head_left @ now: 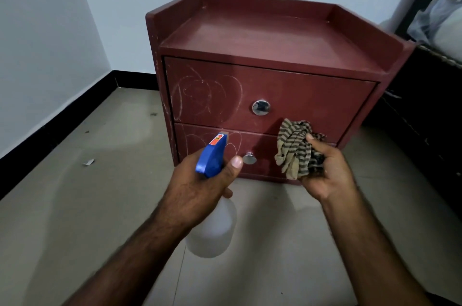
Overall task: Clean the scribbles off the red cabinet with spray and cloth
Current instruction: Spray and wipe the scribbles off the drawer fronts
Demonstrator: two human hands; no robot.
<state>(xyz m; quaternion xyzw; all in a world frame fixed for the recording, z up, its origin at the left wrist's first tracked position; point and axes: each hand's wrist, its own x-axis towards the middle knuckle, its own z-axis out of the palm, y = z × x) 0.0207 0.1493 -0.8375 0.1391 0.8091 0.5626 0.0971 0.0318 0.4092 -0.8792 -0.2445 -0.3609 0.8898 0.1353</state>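
Gripping spray bottle (212,225) in my left hand (197,188), fingers curled round its neck, nozzle toward lower drawer (263,145) | right hand (327,175) clutches bunched striped cloth (292,148) near drawer front, contact unclear | scribbles (202,95) on left half of both drawers of red cabinet (275,38) | risk: nozzle aimed low, spray could miss upper scribbles and drip onto floor (87,205); cloth sits right of the marks

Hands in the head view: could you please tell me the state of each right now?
Left hand: closed, gripping the blue-topped spray bottle.
Right hand: closed, gripping the bunched striped cloth.
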